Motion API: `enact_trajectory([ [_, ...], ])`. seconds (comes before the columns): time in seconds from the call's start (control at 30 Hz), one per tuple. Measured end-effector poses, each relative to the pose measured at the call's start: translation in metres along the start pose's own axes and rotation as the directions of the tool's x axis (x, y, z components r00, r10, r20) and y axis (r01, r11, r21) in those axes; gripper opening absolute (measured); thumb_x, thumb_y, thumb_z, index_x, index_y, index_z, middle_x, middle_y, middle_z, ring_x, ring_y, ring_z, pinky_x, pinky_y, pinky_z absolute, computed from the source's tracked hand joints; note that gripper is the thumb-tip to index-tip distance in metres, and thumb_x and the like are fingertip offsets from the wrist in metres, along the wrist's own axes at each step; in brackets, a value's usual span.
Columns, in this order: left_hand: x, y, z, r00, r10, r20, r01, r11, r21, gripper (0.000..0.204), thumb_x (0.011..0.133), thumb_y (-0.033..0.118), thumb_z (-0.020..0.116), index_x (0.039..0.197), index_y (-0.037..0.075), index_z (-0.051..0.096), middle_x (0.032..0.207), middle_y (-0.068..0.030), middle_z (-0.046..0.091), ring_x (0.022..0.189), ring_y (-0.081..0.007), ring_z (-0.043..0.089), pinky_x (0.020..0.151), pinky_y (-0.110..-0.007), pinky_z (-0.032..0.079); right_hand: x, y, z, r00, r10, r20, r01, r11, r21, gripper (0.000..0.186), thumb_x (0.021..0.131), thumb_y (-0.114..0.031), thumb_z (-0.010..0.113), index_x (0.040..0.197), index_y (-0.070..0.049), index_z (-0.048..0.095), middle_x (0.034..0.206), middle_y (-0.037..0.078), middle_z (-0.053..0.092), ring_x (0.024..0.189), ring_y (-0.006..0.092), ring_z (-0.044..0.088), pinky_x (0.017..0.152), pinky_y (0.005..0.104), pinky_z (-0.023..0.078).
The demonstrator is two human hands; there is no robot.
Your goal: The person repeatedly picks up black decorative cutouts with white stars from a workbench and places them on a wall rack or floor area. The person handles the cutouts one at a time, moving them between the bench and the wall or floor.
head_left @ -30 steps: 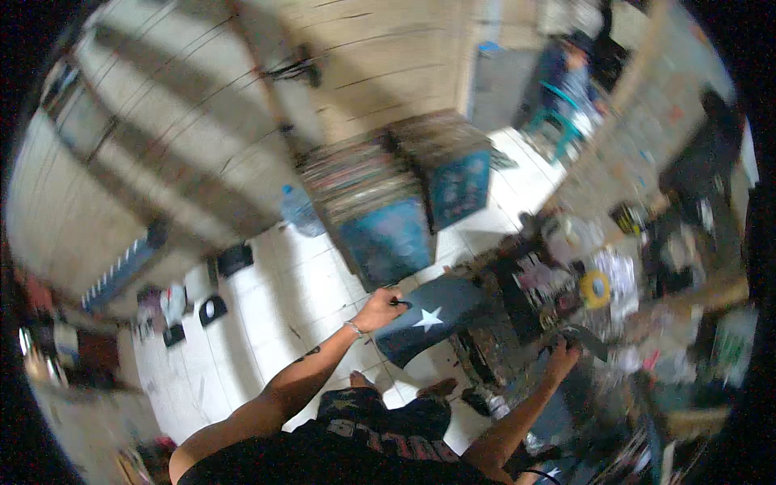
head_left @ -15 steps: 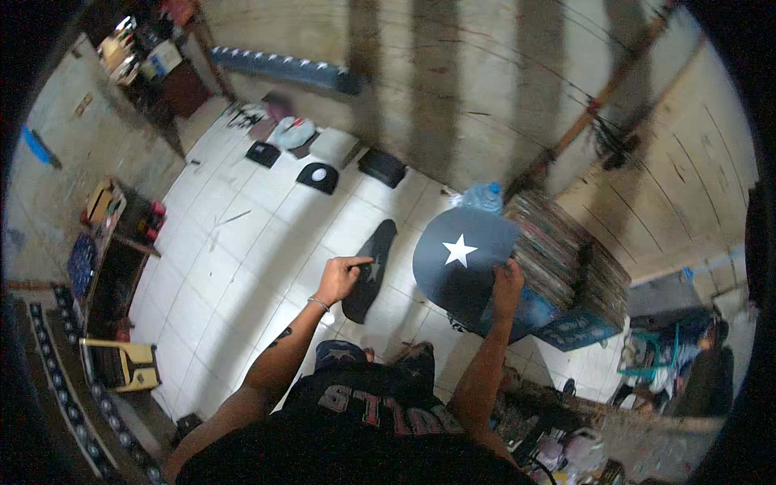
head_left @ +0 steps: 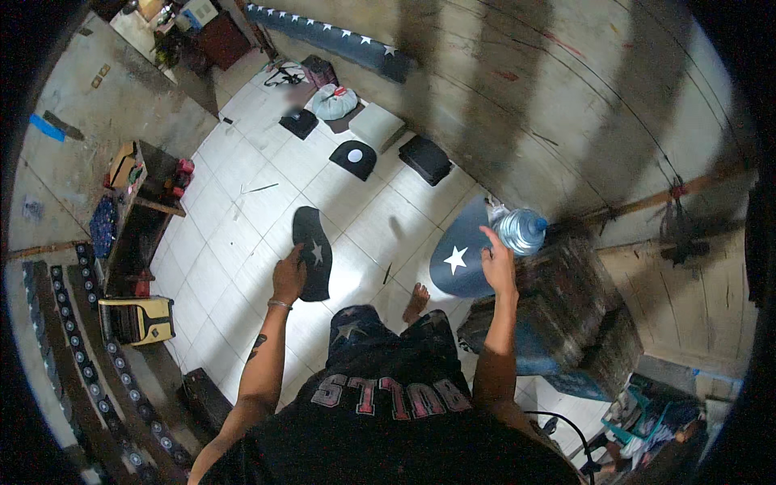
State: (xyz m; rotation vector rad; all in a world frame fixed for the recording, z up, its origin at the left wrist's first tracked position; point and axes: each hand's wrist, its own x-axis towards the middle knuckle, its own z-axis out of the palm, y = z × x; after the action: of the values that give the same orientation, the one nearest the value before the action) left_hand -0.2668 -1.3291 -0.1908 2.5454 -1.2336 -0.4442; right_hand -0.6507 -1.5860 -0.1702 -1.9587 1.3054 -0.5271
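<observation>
My left hand [head_left: 288, 277] is closed on the left edge of a dark, curved flat piece [head_left: 314, 230] that bears a dull grey star. To the right, my right hand [head_left: 499, 267] grips the right edge of a larger dark rounded piece [head_left: 461, 271] with a bright white star. Its index finger stretches out along that piece, and the thumb is largely hidden. Both pieces hang above the floor, apart from each other. What the pieces are made of, I cannot tell.
Stacked boards [head_left: 558, 299] and a clear water jug [head_left: 521, 231] stand on the right. Dark rounded pieces [head_left: 353, 159] lie on the tiled floor [head_left: 234, 210] ahead, beside a pale block [head_left: 377, 126]. Strips with repeated round marks [head_left: 81, 339] stand at left. A person [head_left: 671, 428] sits lower right.
My left hand has moved left with its piece, widening the gap between the pieces. The white-starred piece has turned more edge-on. The whole view has shifted.
</observation>
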Motion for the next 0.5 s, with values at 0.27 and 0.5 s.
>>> enact_trajectory([
  [0.27,0.089,-0.021,-0.008,0.951,-0.08,-0.298,0.002,0.968,-0.251,0.017,0.084,0.011,0.061,0.098,0.001,0.058,0.081,-0.0187,0.067,0.072,-0.0361,0.066,0.063,-0.041,0.051,0.163,0.015,0.031,0.955,0.002,0.298,0.056,0.981,-0.188,0.045,0.068,-0.009,0.07,0.111,0.001,0.061,0.097,0.023,0.065,0.094,0.0337,0.064,0.08,0.0397,0.05],
  [0.5,0.185,-0.03,-0.014,0.907,-0.27,-0.322,0.185,0.945,-0.271,0.016,0.083,0.01,0.062,0.091,-0.003,0.064,0.075,-0.0213,0.066,0.067,-0.0328,0.066,0.062,-0.037,0.051,0.291,0.007,0.071,0.959,-0.171,0.227,0.25,0.888,-0.387,0.032,0.077,-0.018,0.069,0.102,0.001,0.065,0.086,0.018,0.066,0.081,0.0331,0.063,0.071,0.0413,0.048],
])
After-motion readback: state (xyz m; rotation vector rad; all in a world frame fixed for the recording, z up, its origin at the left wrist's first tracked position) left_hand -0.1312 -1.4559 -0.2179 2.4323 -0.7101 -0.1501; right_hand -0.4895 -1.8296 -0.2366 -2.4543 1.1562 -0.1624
